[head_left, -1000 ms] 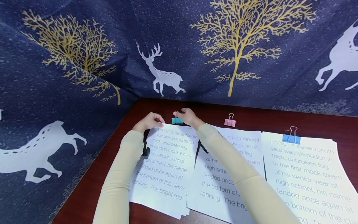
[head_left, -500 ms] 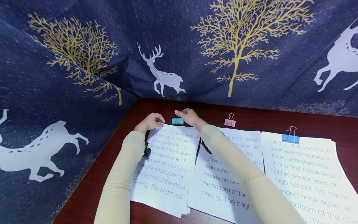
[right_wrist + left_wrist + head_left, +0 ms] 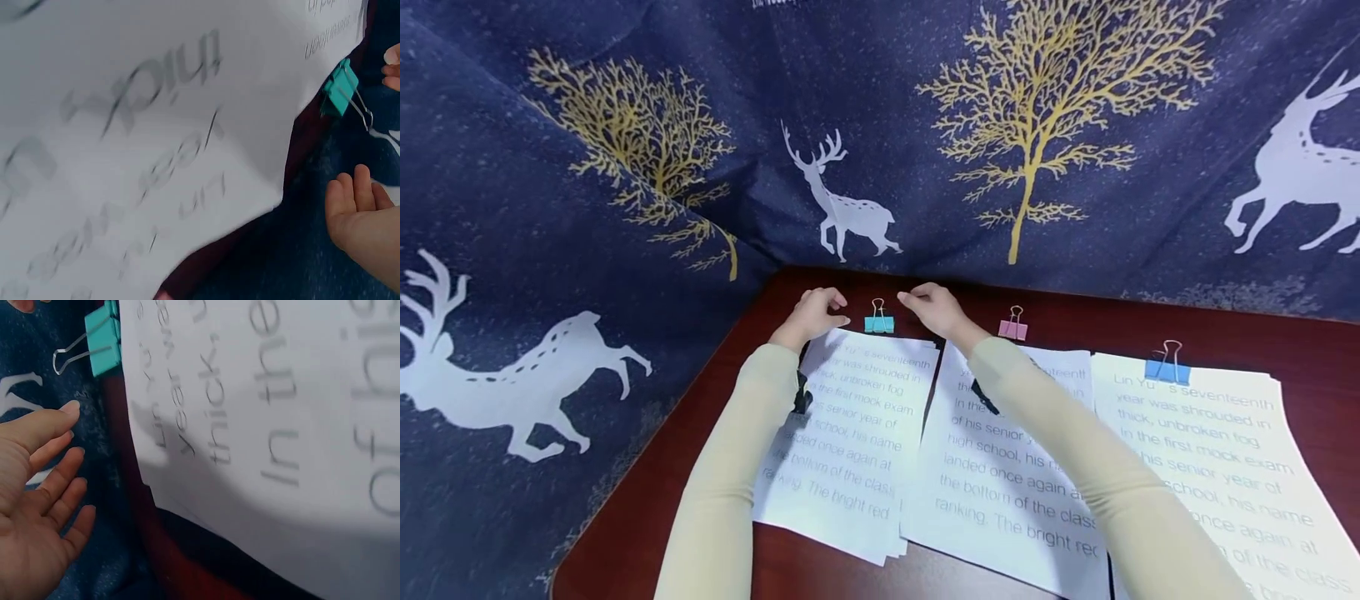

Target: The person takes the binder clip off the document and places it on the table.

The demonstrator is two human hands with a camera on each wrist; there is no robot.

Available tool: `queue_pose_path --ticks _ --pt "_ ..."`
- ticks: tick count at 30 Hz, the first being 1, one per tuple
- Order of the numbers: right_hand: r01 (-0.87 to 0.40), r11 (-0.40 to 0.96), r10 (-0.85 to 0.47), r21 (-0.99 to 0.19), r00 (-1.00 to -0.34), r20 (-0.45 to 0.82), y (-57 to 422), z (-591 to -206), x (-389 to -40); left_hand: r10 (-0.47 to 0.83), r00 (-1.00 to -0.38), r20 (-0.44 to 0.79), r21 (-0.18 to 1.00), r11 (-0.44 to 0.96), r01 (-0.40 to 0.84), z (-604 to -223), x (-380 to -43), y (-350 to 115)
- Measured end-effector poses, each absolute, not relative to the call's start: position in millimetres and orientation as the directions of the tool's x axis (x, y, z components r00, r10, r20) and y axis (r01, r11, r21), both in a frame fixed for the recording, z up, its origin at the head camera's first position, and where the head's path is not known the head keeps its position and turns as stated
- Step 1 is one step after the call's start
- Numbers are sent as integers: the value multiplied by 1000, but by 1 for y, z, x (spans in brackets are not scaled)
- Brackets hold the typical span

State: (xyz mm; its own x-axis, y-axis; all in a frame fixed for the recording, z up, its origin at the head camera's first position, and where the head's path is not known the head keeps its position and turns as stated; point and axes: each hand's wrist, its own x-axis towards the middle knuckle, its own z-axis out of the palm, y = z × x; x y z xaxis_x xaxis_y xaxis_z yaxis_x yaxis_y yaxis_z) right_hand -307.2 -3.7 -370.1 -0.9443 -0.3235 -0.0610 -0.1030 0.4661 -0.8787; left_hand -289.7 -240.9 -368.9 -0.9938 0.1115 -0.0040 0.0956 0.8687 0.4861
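A teal binder clip stands at the top edge of the left paper stack, its wire handle pointing away. My left hand is just to the left of the clip, over the stack's top left corner. In the left wrist view the fingers are loosely bent with nothing between them. My right hand is to the right of the clip, apart from it. Its fingers are relaxed and hold nothing in the right wrist view.
A pink binder clip lies beyond the middle paper stack. On the right paper stack, a blue binder clip sits at the top edge. A dark blue patterned cloth hangs behind the brown table.
My right hand has let go of the teal clip's handle and moved right. The left hand has left the paper corner, its fingers spreading. The head view has shifted slightly.
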Motion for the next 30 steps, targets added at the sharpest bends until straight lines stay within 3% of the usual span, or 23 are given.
queue_pose_path --ticks 10,22,30 --pt "-97 500 -284 -861 -957 -57 53 -347 -309 197 -980 -8 453 875 173 -359 -296 -197" --pt "-110 566 -270 -817 -961 -58 92 -333 -300 223 -974 33 566 799 202 -346 -286 -163" --pt "-83 598 -229 -797 -971 -71 124 -336 -296 260 -965 35 577 783 232 -334 -279 -140"
